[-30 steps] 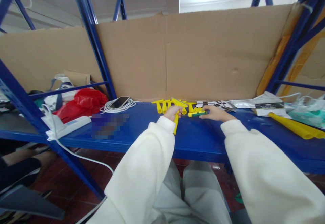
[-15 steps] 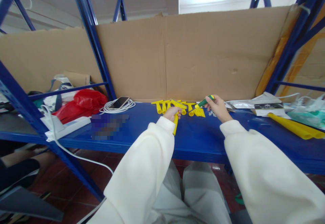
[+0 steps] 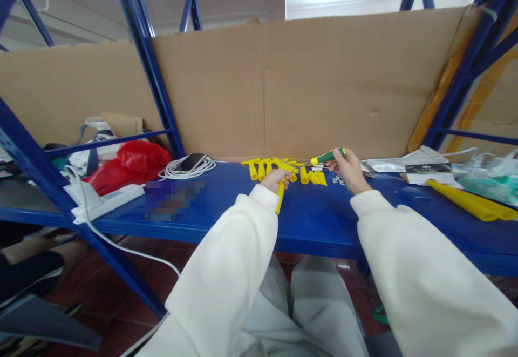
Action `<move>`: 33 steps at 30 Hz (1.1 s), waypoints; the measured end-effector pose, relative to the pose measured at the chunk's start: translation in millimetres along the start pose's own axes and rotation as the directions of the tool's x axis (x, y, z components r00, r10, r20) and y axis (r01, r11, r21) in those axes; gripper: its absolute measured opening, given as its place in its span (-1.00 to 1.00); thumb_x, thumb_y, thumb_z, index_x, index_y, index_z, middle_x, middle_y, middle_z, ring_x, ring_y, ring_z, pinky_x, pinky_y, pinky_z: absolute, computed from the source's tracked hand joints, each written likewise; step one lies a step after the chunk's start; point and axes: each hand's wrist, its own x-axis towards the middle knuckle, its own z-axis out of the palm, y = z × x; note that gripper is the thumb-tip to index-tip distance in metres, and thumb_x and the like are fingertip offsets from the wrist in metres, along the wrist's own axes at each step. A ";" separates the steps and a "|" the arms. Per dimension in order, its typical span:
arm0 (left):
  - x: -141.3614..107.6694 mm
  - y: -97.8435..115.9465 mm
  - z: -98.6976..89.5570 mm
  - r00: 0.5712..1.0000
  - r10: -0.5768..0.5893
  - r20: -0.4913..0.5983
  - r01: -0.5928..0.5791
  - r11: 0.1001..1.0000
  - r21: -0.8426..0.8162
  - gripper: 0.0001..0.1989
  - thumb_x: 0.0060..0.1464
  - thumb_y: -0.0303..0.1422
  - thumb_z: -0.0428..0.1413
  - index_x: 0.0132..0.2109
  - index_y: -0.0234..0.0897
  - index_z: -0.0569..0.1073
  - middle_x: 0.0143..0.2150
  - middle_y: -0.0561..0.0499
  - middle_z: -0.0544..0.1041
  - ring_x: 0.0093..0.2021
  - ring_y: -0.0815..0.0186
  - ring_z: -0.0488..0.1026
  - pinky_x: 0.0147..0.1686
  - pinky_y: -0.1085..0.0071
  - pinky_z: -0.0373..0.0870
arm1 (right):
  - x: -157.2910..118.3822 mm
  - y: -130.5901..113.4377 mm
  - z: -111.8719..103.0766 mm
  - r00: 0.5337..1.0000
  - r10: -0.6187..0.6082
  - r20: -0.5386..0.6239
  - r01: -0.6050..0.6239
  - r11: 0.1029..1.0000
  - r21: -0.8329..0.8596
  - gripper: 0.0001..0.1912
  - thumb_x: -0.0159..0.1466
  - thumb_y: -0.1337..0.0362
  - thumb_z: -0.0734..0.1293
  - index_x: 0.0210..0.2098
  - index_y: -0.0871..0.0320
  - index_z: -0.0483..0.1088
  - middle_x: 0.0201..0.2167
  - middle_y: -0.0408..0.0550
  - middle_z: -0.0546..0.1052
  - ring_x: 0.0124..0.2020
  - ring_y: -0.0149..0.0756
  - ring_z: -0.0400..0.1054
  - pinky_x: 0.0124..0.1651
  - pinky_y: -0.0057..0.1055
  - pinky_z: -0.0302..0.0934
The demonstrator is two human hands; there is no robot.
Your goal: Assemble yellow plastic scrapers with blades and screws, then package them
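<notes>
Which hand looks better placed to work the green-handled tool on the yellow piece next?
Right, most likely. The right hand grips the green-handled tool, its metal shaft pointing toward the left hand, which is occupied holding the yellow piece.

We can pass low across the blue counter (image 3: 319, 216) front, R of ctr; yellow T-shaped pieces (image 3: 253, 170) block mid-back, cardboard panel (image 3: 343, 87) behind. Coiled white cable (image 3: 207, 168) & power strip (image 3: 117, 200) obstruct L.
</notes>
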 end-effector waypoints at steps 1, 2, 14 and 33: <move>0.0 0.0 0.0 1.000 0.000 0.004 0.000 1.000 0.002 -0.75 0.14 -0.61 0.00 -0.45 -0.26 0.22 -0.64 0.19 0.15 -0.69 0.56 0.02 -0.63 0.56 -0.02 | -0.3 -0.3 0.0 1.000 0.002 -0.002 -0.002 1.000 -0.001 -0.50 0.08 -0.22 0.43 -0.39 0.04 0.24 -0.59 -0.19 0.47 -0.62 -0.39 0.29 -0.58 -0.46 0.11; 0.0 0.0 0.0 1.000 -0.002 0.009 0.002 1.000 0.004 -0.75 0.14 -0.61 0.00 -0.45 -0.26 0.22 -0.64 0.19 0.15 -0.69 0.56 0.02 -0.63 0.57 -0.02 | -0.4 -0.5 0.0 1.000 0.004 -0.002 -0.004 1.000 -0.002 -0.50 0.09 -0.21 0.43 -0.39 0.04 0.24 -0.59 -0.19 0.46 -0.61 -0.39 0.29 -0.58 -0.46 0.12; -2.9 0.4 1.2 1.000 0.006 0.012 -0.006 1.000 -0.002 -0.74 0.11 -0.61 0.05 -0.47 -0.25 0.22 -0.61 0.20 0.15 -0.70 0.56 0.02 -0.66 0.57 -0.01 | -0.9 -0.1 0.0 1.000 0.000 0.008 0.000 1.000 -0.011 -0.50 0.09 -0.21 0.43 -0.38 0.05 0.25 -0.60 -0.21 0.46 -0.62 -0.40 0.28 -0.58 -0.47 0.12; -12.2 1.3 6.2 0.987 0.123 -0.102 -0.109 0.985 0.131 -0.72 0.07 -0.70 0.03 -0.46 -0.25 0.22 -0.71 0.22 0.17 -0.73 0.52 0.08 -0.65 0.54 0.01 | -3.2 -1.8 4.8 0.999 0.012 -0.044 -0.015 0.998 -0.059 -0.43 -0.03 -0.23 0.49 -0.37 0.09 0.29 -0.67 -0.27 0.39 -0.70 -0.48 0.19 -0.64 -0.49 0.09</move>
